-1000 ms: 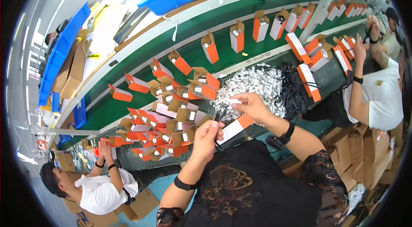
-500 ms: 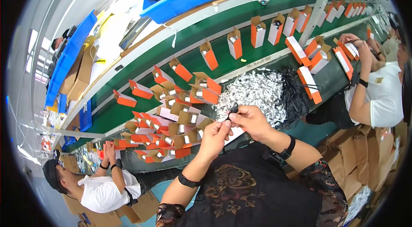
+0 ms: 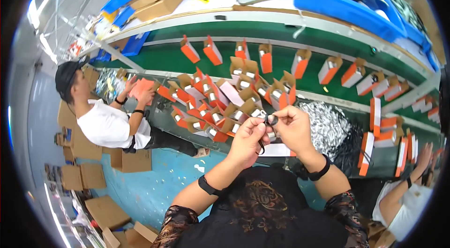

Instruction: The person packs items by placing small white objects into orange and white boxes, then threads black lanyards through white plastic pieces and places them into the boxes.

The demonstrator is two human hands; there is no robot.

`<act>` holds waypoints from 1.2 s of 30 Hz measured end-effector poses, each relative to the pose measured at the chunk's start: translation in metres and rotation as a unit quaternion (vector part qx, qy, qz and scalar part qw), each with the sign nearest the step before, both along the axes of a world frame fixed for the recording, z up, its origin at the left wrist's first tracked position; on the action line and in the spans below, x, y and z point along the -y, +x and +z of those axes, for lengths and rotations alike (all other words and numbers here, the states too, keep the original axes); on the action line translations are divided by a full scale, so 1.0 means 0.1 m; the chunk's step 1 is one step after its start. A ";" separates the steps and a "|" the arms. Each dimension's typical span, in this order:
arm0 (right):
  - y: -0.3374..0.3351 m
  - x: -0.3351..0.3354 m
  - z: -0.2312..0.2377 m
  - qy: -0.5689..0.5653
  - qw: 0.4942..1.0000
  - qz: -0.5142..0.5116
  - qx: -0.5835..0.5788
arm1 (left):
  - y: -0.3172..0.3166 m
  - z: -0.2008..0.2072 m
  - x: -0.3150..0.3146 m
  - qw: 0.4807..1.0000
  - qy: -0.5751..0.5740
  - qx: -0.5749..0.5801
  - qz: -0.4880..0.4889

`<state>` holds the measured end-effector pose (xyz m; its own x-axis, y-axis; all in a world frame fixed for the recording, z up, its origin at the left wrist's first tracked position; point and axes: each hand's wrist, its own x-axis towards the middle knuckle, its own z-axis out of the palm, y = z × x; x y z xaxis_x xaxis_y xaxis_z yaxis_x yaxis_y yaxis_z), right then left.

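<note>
While the left hand (image 3: pixel 247 143) and right hand (image 3: pixel 294 130) are close together, a looped black cord (image 3: pixel 271 120) is pinched between them, one length hanging beside the left hand. Just right of the right hand, a heap of small silvery pieces (image 3: pixel 326 128) spreads out.

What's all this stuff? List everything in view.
Boxes: many, orange and white, workbench and green belt
Wrapped pieces: one heap, silvery, right of centre
Cord bundle: one, black, beside the heap
Trays: at least two, blue, upper shelf
Cartons: several, brown, floor left
Co-workers: two, white shirts, left and right
Looped cord: one, black, centre
Shirt: one, black, lower centre
Wristbands: two, black, own wrists
Left hand: one, bare, fingers on cord
Right hand: one, bare, fingers on cord
</note>
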<state>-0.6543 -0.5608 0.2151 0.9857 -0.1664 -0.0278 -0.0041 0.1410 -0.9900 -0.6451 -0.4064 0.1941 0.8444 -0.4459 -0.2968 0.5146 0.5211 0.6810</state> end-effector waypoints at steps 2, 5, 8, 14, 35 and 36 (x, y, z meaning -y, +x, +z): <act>0.12 -0.15 0.12 0.265 0.961 0.066 -0.039 | 0.09 0.05 -0.16 0.999 -0.026 -0.025 0.024; 0.27 -0.36 0.11 0.352 0.909 0.192 -0.109 | 0.28 0.19 -0.55 0.992 -0.115 -0.007 -0.056; 0.52 -0.47 0.16 0.360 0.864 0.308 -0.170 | 0.51 0.25 -0.89 0.982 0.018 0.164 -0.095; 1.03 -0.92 0.14 0.286 0.868 0.319 -0.253 | 1.16 0.43 -1.53 0.779 0.282 0.558 -0.042; -0.09 -1.31 -0.28 -0.099 0.919 -0.218 -0.314 | 5.84 -1.79 -2.00 0.518 0.783 0.334 -0.079; -0.18 -1.29 -0.31 -0.091 0.917 -0.223 -0.317 | 5.86 -1.81 -1.95 0.513 0.784 0.340 -0.086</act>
